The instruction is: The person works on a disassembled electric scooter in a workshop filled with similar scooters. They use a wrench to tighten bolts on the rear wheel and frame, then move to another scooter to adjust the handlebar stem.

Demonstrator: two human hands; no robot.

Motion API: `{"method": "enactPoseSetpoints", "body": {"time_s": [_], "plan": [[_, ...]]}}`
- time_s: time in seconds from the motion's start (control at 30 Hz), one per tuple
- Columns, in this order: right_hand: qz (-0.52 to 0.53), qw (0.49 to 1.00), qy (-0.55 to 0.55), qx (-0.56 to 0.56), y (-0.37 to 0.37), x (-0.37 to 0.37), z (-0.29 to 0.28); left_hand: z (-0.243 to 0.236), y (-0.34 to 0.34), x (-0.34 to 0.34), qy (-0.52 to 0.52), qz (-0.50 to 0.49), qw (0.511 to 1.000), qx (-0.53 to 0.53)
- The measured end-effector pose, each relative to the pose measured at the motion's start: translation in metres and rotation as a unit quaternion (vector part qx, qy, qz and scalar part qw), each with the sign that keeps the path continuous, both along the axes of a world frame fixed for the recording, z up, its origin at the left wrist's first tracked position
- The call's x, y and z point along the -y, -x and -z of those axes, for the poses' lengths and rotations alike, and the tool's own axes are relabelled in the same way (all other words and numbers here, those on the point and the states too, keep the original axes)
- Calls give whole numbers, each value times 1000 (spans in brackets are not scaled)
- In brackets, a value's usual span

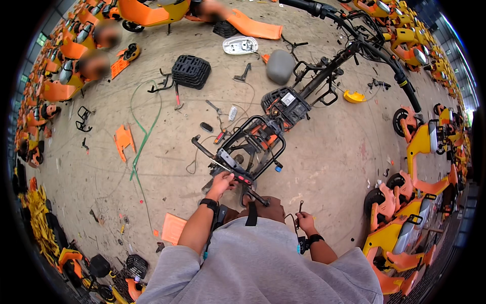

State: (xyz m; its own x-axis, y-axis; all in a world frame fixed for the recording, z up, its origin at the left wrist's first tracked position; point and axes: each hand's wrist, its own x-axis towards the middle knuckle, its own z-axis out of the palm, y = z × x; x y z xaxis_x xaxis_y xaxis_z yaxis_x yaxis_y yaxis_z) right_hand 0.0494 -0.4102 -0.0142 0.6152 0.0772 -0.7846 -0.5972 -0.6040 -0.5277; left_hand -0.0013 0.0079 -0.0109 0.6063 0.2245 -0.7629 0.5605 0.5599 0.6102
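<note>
A stripped black scooter frame [283, 121] stands before me, with its handlebar at the far right and its rear end close to me. My left hand [221, 185] is closed at the rear of the frame, beside the red tail light [245, 180]. A thin silver rod [221, 165] lies along the frame just beyond those fingers; whether they touch it I cannot tell. My right hand [305, 223] is low on the right, apart from the scooter, closed around a small dark wrench [301, 205] whose end points up.
Around the frame lie a hammer [244, 72], an open-end wrench [213, 106], a red-handled hammer [177, 99], black baskets [191, 71], a grey seat [281, 66] and orange panels [123, 142]. Green strapping [143, 137] trails on the left. Yellow-orange scooters [420, 147] line both sides.
</note>
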Motion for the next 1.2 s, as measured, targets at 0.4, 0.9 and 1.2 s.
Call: {"method": "enactPoseSetpoints", "body": {"time_s": [0.4, 0.9, 1.2], "plan": [[7, 1000, 7, -6, 4, -2, 0, -5, 5, 1, 12, -80, 997, 17], [-5, 1000, 12, 6, -1, -7, -2, 0, 5, 14, -14, -64, 998, 21], [0, 1000, 12, -5, -2, -4, 2, 1, 8, 20, -16, -102, 994, 26]]}}
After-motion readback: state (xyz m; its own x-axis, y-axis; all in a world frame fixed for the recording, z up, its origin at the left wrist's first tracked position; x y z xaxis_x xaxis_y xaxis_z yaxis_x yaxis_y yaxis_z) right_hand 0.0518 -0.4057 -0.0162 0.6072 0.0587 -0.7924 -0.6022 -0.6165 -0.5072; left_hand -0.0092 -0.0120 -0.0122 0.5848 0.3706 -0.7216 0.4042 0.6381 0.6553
